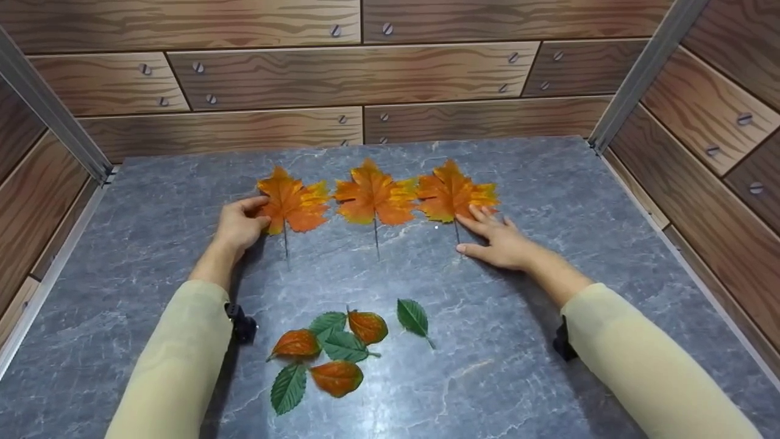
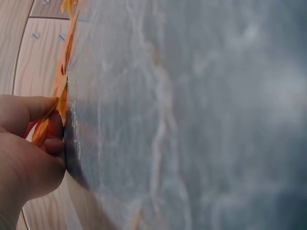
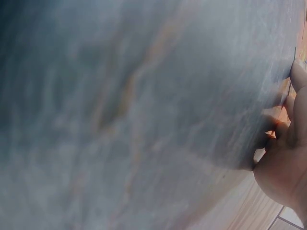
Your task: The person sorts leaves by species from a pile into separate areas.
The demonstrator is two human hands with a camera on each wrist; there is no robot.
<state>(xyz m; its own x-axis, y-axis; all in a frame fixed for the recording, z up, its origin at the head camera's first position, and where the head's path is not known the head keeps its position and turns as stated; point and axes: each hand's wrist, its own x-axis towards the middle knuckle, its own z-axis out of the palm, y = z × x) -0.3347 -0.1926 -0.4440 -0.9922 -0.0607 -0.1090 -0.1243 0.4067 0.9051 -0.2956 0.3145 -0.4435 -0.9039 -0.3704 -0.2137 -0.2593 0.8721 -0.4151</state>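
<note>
Three orange-yellow artificial maple leaves lie in a row across the far part of the table, stems toward me. My left hand (image 1: 241,225) pinches the left edge of the left maple leaf (image 1: 292,201) between thumb and fingers; the left wrist view shows the pinched leaf edge (image 2: 62,98). The middle maple leaf (image 1: 375,198) lies untouched. Over at the right maple leaf (image 1: 451,192), my right hand (image 1: 503,244) rests with its fingers spread, fingertips on the leaf's lower right edge and thumb beside the stem. In the right wrist view these fingers lie low against the table.
Nearer me on the grey marbled table (image 1: 487,390) lies a loose group of small leaves: several green ones (image 1: 344,346) and three orange ones (image 1: 337,378). One green leaf (image 1: 413,317) sits apart to their right. Wood-patterned walls (image 1: 353,73) enclose the table's back and sides.
</note>
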